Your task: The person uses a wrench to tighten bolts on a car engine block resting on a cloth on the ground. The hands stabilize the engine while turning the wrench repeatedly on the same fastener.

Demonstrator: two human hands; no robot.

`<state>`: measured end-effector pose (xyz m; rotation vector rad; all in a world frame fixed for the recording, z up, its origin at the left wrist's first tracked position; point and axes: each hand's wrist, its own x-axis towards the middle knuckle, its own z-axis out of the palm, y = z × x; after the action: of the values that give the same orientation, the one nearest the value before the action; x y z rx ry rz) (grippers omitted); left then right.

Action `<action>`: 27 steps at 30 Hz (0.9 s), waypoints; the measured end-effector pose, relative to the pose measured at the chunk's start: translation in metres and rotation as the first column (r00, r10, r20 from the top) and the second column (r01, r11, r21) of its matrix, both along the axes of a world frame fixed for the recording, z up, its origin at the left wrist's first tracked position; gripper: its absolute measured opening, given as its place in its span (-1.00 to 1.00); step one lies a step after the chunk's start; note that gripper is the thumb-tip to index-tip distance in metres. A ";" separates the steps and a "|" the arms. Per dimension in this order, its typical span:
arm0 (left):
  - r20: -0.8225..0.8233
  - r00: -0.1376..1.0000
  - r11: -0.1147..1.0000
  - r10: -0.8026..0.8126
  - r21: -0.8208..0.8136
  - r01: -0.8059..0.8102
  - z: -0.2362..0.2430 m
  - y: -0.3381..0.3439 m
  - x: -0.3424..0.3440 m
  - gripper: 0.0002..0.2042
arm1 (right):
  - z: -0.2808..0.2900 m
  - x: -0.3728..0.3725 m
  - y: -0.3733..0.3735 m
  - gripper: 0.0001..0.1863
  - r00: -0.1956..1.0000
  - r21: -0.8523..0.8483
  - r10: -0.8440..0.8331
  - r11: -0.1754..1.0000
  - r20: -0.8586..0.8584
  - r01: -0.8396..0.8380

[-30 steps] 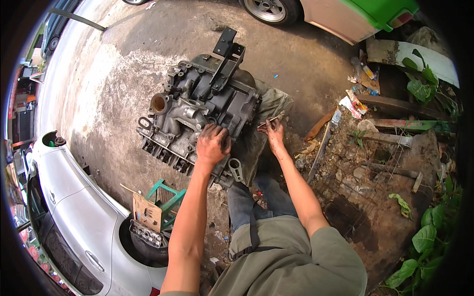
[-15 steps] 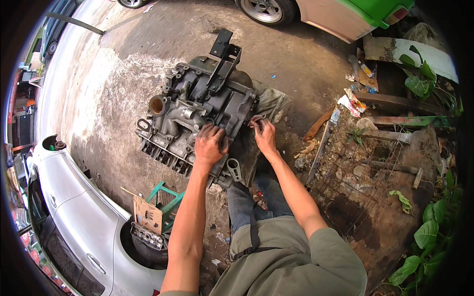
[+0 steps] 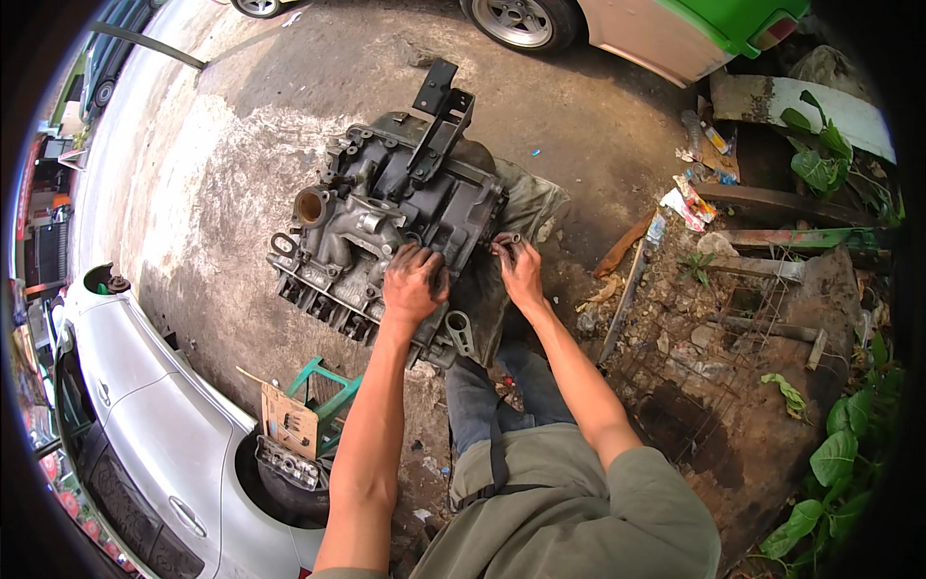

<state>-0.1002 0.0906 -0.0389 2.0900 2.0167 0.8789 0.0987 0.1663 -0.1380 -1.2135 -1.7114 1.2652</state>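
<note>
A dark engine block [image 3: 449, 207] lies on the ground in front of me, with a silvery intake manifold [image 3: 357, 232] along its left part. My left hand [image 3: 415, 284] rests on the engine beside the manifold, its fingers curled; what they grip, if anything, is hidden. Just off the engine's right edge, my right hand [image 3: 521, 272] is closed in a pinch. A small metal cylindrical piece [image 3: 515, 237] shows at its fingertips, too small to name surely. A black metal bracket [image 3: 439, 121] rises from the engine's far end.
Grey cloth [image 3: 531, 198] lies under the engine's right side. A silver car [image 3: 159, 405] stands at left, near a green stool frame [image 3: 333, 396] and a cardboard piece [image 3: 287, 420]. Rubble and litter [image 3: 687, 203] cover the right; a parked vehicle's wheel [image 3: 521, 21] is at the far side.
My right hand has shifted very slightly and the small piece at its fingertips has turned a little. My left hand keeps its place on the engine.
</note>
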 end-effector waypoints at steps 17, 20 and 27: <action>-0.004 1.000 1.000 -0.003 0.004 0.003 0.002 0.001 0.000 -0.86 | 0.012 0.004 -0.008 -0.76 0.939 0.353 0.198 0.888 0.281 -0.293; -0.012 1.000 1.000 -0.005 0.010 0.005 0.001 0.001 0.000 -0.86 | 0.008 0.003 -0.008 -0.80 0.934 0.369 0.201 0.878 0.294 -0.305; -0.024 1.000 1.000 0.004 -0.006 -0.004 -0.001 -0.001 0.000 -0.84 | -0.035 -0.010 0.026 -0.96 0.980 -0.372 -0.102 0.928 -0.169 0.033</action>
<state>-0.1000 0.0893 -0.0402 2.1041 2.0333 0.8512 0.0884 0.1921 -0.1734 -1.3028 -1.3231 1.6523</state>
